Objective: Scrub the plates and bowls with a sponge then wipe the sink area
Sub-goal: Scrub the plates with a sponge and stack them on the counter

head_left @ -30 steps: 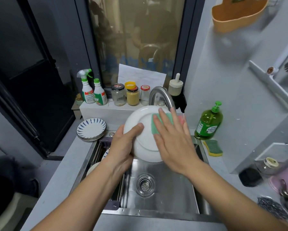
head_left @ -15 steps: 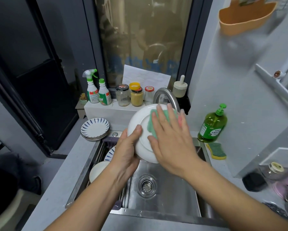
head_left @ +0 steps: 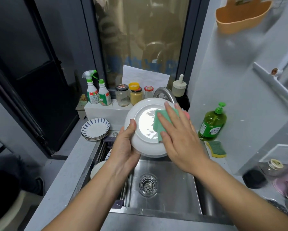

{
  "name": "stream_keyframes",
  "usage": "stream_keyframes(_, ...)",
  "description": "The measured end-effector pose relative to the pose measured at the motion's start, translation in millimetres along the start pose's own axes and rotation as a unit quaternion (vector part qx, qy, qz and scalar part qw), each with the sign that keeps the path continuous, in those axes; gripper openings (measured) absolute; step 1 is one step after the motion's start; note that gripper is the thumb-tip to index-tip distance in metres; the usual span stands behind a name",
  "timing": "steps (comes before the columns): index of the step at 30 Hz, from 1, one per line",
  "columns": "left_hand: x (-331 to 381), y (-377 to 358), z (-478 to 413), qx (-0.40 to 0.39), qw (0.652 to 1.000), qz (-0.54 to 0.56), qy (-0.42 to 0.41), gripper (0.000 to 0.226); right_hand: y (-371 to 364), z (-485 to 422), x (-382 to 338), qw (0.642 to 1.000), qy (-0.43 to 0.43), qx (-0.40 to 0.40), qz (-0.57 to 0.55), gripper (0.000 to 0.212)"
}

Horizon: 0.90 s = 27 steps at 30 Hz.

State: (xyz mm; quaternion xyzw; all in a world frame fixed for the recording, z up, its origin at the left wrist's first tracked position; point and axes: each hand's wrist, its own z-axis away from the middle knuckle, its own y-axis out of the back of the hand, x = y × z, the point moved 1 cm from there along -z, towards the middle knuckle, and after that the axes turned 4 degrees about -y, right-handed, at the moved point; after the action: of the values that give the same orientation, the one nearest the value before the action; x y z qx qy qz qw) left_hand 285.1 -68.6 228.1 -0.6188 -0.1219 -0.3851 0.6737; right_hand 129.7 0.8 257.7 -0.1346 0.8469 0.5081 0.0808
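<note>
The left hand point(head_left: 124, 152) grips the white plate point(head_left: 146, 124) at its lower left edge, with the thumb lying on the side that faces the camera and the other fingers hidden behind it. The plate is held tilted, above the back part of the metal sink point(head_left: 173, 194) and in front of the tap point(head_left: 164, 94). The right hand point(head_left: 180, 140) lies flat with straight fingers and presses a green sponge point(head_left: 158, 127) against the right half of the plate. A small pink edge shows past the fingertips.

On the left side of the sink, a pale bowl point(head_left: 96, 169) is partly hidden under the left arm. A stack of striped plates point(head_left: 95, 129) stands on the table point(head_left: 59, 180) at the back left corner of the sink. To the right of the sink stands a green soap bottle point(head_left: 212, 124), and a yellow scrub pad point(head_left: 217, 149) lies just in front of it. Two spray bottles point(head_left: 96, 92) and some jars point(head_left: 133, 95) stand on the ledge behind the sink.
</note>
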Motion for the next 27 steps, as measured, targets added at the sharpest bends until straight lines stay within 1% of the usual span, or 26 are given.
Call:
stream_keyframes(2,-1,1,-1,0.002,1.0,0.006,0.007,0.058,1,-6,3,0.994,-0.053,0.005,-0.1,0.053)
stream_keyframes(3,-2,2,-1,0.006,1.0,0.007,0.013,0.058,0,-8,4,0.985,-0.084,0.004,-0.152,0.055)
stream_keyframes(6,-2,7,-3,0.021,1.0,0.011,0.02,0.061,-9,-5,4,0.945,-0.168,0.024,-0.279,0.056)
stream_keyframes(7,-3,8,-4,0.024,0.999,0.013,0.019,0.063,-14,-1,1,0.939,-0.18,0.037,-0.291,0.056)
stream_keyframes(8,-3,8,-4,0.027,0.999,0.017,0.017,0.064,-20,6,-4,0.94,-0.184,0.048,-0.283,0.056)
stream_keyframes(11,-3,8,-4,0.031,0.998,0.045,0.006,0.059,-39,31,-29,0.954,-0.173,0.066,-0.234,0.062)
stream_keyframes(14,0,4,-1,0.026,0.998,0.062,-0.008,0.052,-50,40,-36,0.951,-0.148,0.074,-0.262,0.065)
stream_keyframes(16,-2,-2,4,0.015,0.997,0.069,-0.02,0.051,-48,27,-30,0.925,-0.179,0.113,-0.316,0.069)
stream_keyframes(19,-13,-10,11,-0.006,0.998,0.063,-0.015,0.056,-33,-2,-22,0.845,-0.295,0.198,-0.399,0.071)
stream_keyframes(20,-17,-9,12,-0.021,0.998,0.056,-0.015,0.058,-29,-9,-19,0.83,-0.314,0.211,-0.41,0.068)
stream_keyframes(21,-20,-8,12,-0.035,0.998,0.045,-0.016,0.059,-26,-13,-16,0.827,-0.317,0.214,-0.411,0.064)
stream_keyframes(23,-18,-1,13,-0.051,0.998,0.003,-0.023,0.059,-21,-17,-5,0.841,-0.301,0.193,-0.406,0.056)
stream_keyframes(25,-11,7,14,-0.063,0.997,-0.049,-0.021,0.061,-11,-21,6,0.862,-0.282,0.137,-0.399,0.049)
stream_keyframes(26,-6,11,14,-0.076,0.995,-0.066,-0.011,0.065,-4,-23,11,0.874,-0.268,0.099,-0.392,0.048)
stream_keyframes(27,1,14,14,-0.094,0.992,-0.079,0.005,0.074,4,-26,15,0.883,-0.25,0.054,-0.393,0.049)
